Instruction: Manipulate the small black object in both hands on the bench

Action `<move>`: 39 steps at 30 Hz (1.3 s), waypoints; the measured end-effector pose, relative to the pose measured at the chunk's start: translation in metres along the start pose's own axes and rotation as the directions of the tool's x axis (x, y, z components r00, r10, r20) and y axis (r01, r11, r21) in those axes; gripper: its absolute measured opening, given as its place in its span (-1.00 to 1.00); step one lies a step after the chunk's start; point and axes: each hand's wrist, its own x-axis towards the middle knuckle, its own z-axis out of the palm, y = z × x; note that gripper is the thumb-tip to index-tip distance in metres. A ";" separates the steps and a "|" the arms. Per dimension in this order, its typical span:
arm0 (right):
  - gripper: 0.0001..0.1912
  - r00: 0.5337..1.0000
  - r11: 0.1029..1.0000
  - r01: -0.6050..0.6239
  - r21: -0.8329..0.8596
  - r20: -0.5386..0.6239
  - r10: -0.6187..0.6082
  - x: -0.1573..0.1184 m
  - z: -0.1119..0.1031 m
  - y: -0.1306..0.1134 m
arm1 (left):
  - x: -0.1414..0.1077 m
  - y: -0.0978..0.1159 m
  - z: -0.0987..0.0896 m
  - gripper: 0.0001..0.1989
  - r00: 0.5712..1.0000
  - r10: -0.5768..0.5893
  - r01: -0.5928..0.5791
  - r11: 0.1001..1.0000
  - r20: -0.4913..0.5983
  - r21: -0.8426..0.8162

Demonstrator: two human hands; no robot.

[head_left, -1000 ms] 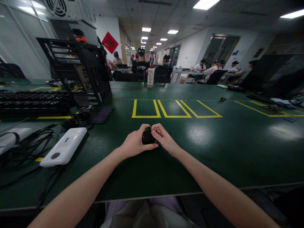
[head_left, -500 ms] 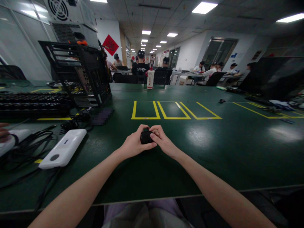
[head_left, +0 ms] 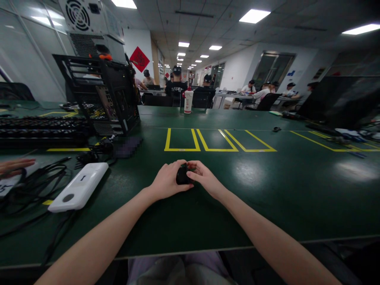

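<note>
A small black rounded object (head_left: 182, 175) is held between both hands, low over the green table (head_left: 267, 190). Fingers and thumb of my left hand (head_left: 168, 180) wrap round it from the left. From the right, my right hand (head_left: 206, 180) grips its edge with thumb and fingertips. What the object is cannot be made out. Beyond the hands, yellow tape outlines (head_left: 182, 150) mark the tabletop.
At the left lie a white device (head_left: 80, 186), black cables (head_left: 44, 186) and another person's hand (head_left: 14, 166). Behind them stands an open black computer case (head_left: 118, 95). A white cup (head_left: 188, 101) is at the far edge; cables and parts (head_left: 347, 136) lie far right.
The black object has turned slightly between my hands, and the right fingers have shifted on it. At the left, the other person's hand reaches further into view.
</note>
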 end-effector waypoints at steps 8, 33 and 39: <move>-0.72 0.996 0.998 -0.043 0.041 0.083 0.040 0.002 -0.004 0.006 | 0.005 -0.020 0.009 -0.43 0.994 0.104 -0.108 0.983 0.035 0.148; -0.67 0.996 0.999 -0.012 0.040 0.084 0.008 0.002 -0.003 0.010 | 0.001 -0.021 0.006 -0.34 0.989 0.144 -0.146 0.980 0.021 0.134; -0.76 0.998 0.996 -0.051 0.075 0.038 0.049 0.001 0.002 0.005 | 0.001 -0.022 0.004 -0.38 0.989 0.138 -0.144 0.980 0.052 0.136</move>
